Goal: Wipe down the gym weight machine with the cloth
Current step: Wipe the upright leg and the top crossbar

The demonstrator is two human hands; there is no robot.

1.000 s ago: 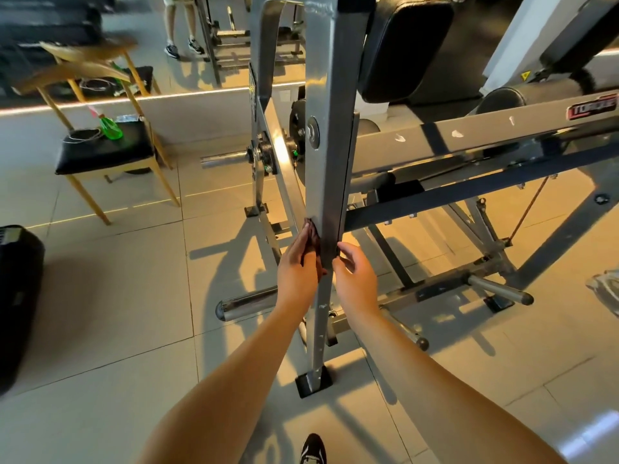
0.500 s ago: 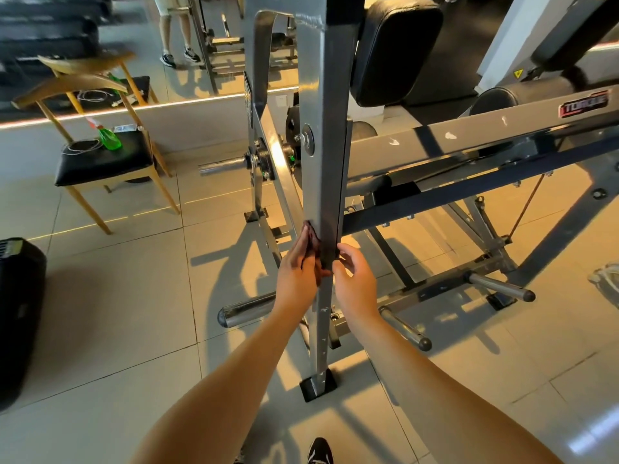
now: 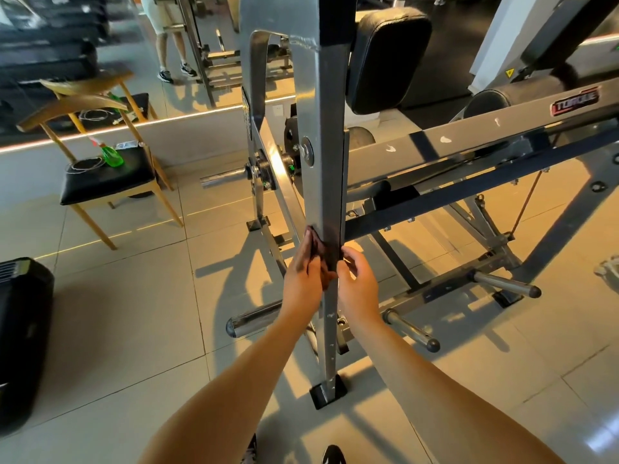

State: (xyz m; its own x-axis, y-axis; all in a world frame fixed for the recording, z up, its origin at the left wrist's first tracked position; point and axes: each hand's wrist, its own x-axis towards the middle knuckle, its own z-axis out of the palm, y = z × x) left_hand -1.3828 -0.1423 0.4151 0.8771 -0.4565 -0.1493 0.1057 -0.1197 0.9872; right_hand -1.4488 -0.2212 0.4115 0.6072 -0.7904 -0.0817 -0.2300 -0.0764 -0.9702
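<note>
A grey steel weight machine fills the middle and right of the view; its upright post [image 3: 323, 182] runs from the top edge down to a foot on the floor. A dark cloth [image 3: 326, 254] is wrapped round the post a little below mid-height. My left hand [image 3: 306, 279] presses the cloth against the post's left side, fingers pointing up. My right hand [image 3: 356, 284] holds the cloth's other end at the post's right edge with curled fingers. Most of the cloth is hidden between the hands and the post.
A wooden chair [image 3: 100, 182] with a black seat stands at the left and carries a green spray bottle [image 3: 112, 155] and a coiled cable. A black box [image 3: 20, 336] sits at the far left. Chrome weight pegs [image 3: 412, 331] stick out near the floor. A mirror wall shows a person's legs.
Both hands and the cloth have slid slightly up the post, and my view has tipped a little lower and closer. The grip on the cloth looks unchanged.
</note>
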